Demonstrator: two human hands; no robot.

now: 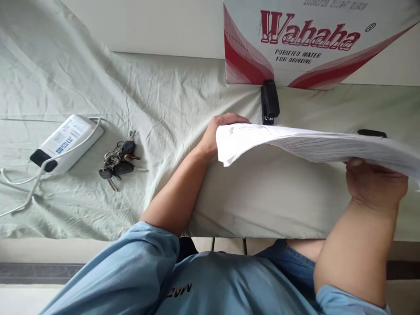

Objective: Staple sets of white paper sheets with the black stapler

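A stack of printed paper sheets (295, 139) is held up on edge, bowed, above the cloth-covered table. My left hand (219, 131) is closed on the stack's left end, with most of its fingers hidden behind the paper. Near the right end my right hand (374, 181) grips the lower edge, thumb on the near side and other fingers mostly out of sight. Just beyond the sheets stands a black stapler (271, 103), close to the left hand. A small black object (372, 133) lies behind the paper at the right, partly covered; its kind cannot be made out.
A white and red Wahaha water carton (315, 43) stands at the back against the wall. On the left are a bunch of keys (121, 159) and a white box-like device (67, 142) with a white cable (34, 197). A wrinkled pale green cloth (170, 100) covers the table.
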